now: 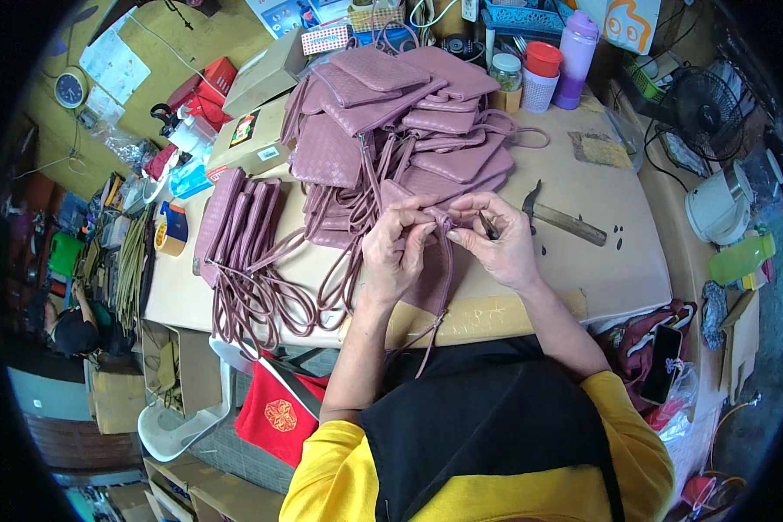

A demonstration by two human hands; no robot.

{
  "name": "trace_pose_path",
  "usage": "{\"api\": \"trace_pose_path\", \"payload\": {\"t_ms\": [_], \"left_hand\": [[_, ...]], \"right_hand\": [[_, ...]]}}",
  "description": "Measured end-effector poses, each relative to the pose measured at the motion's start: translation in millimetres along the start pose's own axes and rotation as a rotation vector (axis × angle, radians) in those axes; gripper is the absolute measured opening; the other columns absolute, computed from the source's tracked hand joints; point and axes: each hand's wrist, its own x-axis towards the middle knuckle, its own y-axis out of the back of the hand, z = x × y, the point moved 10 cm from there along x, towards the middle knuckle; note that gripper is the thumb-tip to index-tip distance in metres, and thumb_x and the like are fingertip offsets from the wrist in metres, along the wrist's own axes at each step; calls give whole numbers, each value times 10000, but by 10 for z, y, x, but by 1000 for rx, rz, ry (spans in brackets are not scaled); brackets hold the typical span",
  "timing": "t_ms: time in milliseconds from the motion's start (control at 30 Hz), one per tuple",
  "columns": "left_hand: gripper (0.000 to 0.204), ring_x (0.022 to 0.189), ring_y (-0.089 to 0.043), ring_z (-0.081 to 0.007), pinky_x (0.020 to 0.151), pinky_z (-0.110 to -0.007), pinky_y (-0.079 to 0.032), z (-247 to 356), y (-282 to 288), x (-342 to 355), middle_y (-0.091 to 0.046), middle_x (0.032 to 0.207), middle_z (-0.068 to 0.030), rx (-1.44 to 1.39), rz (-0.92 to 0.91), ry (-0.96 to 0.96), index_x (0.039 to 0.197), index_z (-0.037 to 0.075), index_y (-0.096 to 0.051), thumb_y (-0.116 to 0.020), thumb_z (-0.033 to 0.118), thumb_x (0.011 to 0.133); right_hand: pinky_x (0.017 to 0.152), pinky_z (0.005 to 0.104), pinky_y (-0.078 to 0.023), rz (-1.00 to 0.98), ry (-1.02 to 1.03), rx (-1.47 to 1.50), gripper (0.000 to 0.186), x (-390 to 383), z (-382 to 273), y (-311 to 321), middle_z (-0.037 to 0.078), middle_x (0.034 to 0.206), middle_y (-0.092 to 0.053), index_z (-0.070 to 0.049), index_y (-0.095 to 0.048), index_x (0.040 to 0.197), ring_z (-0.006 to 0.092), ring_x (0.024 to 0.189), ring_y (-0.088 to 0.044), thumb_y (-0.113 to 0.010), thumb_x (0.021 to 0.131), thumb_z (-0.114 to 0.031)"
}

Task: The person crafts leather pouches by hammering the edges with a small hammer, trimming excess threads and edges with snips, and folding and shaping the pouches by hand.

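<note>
My left hand pinches the dusty-pink strap end of a woven pouch at the centre of the table. My right hand is closed beside it, fingertips at the strap's small loop, with a small dark pointed tool held in it. A large heap of similar pink pouches lies just beyond my hands. A second, stacked group with looped straps lies on the left. A hammer with a wooden handle rests to the right, beside small dark bits.
The table also bears boxes, a tape roll, jars and a purple bottle. A fan, kettle and phone are at the right. Another person is at far left.
</note>
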Motion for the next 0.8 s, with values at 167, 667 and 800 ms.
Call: {"api": "trace_pose_path", "payload": {"t_ms": [167, 667, 800], "left_hand": [[23, 715, -653, -128, 651, -254, -544, -202, -66, -77, -658, 1080, -187, -187, -27, 147, 916, -26, -538, -559, -31, 908], [76, 853, -666, -249, 719, -314, -516, -80, -135, -57, -660, 1075, -174, -15, -52, 68, 899, 4, -538, -602, -21, 868], [79, 854, -660, -265, 716, -316, -515, -79, -148, -78, -653, 1065, -178, -12, -67, 65, 898, 6, -535, -600, -22, 864]], "right_hand": [[635, 225, -477, 180, 75, -7, 282, -100, -292, 64, 33, 978, -599, -47, -596, 1078, 62, 784, -587, -721, 826, -68], [653, 340, -430, 228, 530, -1054, 317, -322, -1052, -151, 42, 907, -608, -90, -663, 994, 215, 749, -602, -745, 688, -78], [643, 343, -426, 234, 527, -1083, 320, -329, -1039, -158, 41, 910, -609, -88, -664, 993, 216, 747, -601, -745, 683, -76]]}}
